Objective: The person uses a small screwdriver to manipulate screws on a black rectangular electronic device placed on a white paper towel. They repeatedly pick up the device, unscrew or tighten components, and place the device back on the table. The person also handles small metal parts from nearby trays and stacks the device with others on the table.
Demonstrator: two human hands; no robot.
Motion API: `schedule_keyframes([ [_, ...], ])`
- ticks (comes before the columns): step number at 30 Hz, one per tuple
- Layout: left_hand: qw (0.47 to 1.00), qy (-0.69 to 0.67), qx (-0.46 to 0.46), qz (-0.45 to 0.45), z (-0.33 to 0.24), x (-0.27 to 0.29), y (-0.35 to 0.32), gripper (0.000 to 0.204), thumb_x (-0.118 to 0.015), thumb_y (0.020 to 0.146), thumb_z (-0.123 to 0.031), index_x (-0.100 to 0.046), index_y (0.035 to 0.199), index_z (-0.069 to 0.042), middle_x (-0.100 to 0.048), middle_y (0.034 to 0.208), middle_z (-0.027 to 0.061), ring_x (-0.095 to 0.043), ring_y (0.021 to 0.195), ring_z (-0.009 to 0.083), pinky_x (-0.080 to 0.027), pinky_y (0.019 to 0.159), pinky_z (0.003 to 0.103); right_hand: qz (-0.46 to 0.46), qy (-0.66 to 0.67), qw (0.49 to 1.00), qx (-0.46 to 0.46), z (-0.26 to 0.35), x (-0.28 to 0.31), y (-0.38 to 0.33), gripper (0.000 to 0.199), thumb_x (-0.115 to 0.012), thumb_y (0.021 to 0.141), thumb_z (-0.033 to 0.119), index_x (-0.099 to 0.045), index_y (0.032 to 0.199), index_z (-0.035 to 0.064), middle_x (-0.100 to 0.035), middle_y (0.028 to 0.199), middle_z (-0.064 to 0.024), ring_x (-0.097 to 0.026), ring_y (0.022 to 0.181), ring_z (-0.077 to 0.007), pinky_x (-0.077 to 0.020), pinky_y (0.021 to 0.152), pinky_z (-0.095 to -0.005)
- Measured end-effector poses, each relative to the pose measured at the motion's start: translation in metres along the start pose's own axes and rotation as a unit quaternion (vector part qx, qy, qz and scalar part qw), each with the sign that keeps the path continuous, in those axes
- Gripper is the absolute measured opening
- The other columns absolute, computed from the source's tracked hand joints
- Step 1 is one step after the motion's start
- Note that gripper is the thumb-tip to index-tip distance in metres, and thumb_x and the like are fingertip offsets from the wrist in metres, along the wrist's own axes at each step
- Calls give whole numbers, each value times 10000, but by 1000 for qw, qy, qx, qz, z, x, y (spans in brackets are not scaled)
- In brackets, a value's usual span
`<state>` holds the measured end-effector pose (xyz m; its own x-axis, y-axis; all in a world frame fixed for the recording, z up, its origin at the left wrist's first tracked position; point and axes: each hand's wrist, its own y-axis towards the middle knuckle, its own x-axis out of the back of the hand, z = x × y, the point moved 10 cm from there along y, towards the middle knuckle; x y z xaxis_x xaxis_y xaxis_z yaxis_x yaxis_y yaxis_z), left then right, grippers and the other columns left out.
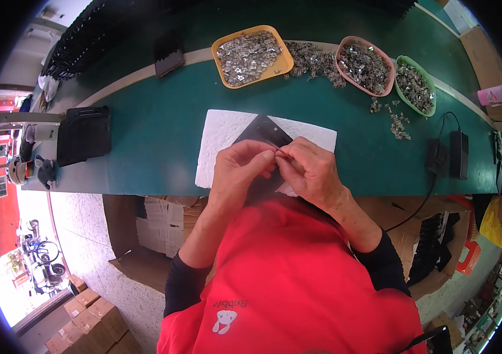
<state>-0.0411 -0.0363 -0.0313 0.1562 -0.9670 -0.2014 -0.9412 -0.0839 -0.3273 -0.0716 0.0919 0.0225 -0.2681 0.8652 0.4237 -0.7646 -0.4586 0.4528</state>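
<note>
My left hand (pixel 242 168) and my right hand (pixel 315 174) meet over a dark flat panel (pixel 260 128). The fingertips of both are pinched close together, nearly touching, around something small and thin that I cannot make out. Beneath them, the panel rests at a slant on a white foam board (pixel 212 141), which lies near the front edge of the green table (pixel 156 141). My hands and wrists hide part of the panel and the board.
Along the back stand a yellow tray (pixel 290 62), a pink bowl (pixel 389 79) and a green bowl (pixel 431 101), holding small metal pieces; loose metal pieces (pixel 313 61) lie between. Stacked black panels (pixel 89 135) are left, black power adapters (pixel 458 154) right. Cardboard boxes (pixel 139 268) sit below.
</note>
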Motion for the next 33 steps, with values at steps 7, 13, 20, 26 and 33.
schedule_keyframes([
  [7, 998, -46, 37, 5, 9, 14, 0, 118, -675, 834, -24, -679, 947, 11, -680, 837, 49, -619, 715, 92, -509, 665, 227, 22, 12, 999, 23, 2, -6, 0, 186, -712, 769, -37, -662, 944, 0, -636, 830, -95, -649, 681, -202, -518, 569, -288],
  [13, 996, 61, -29, -63, -7, 32, 11, 117, -683, 819, -19, -684, 931, 15, -685, 805, 38, -617, 695, 78, -506, 647, 221, 25, -131, 985, -109, -27, 8, 2, 198, -720, 785, 99, -669, 960, 21, -624, 864, -107, -642, 724, -256, -518, 632, -354],
  [20, 959, 242, -99, -110, -21, 44, 29, 98, -653, 847, -14, -692, 931, 16, -689, 810, 17, -610, 722, 44, -485, 665, 191, 115, -188, 954, -202, -52, 4, -5, 228, -678, 815, 229, -633, 857, 9, -636, 892, -143, -647, 790, -351, -521, 687, -444],
  [26, 928, 321, -148, -117, -30, 39, 35, 134, -636, 815, -36, -711, 921, -1, -671, 768, 54, -592, 645, 93, -486, 640, 245, 118, -144, 959, -215, -55, 4, -3, 213, -639, 824, 218, -610, 816, 8, -642, 837, -160, -640, 776, -375, -514, 687, -465],
  [33, 893, 392, -177, -131, -41, 24, 33, 130, -632, 803, -3, -676, 925, 8, -668, 818, 90, -630, 666, 131, -511, 643, 269, 83, -82, 972, -206, -55, 6, -2, 200, -637, 820, 199, -603, 787, 4, -626, 804, -169, -631, 767, -390, -510, 691, -471],
])
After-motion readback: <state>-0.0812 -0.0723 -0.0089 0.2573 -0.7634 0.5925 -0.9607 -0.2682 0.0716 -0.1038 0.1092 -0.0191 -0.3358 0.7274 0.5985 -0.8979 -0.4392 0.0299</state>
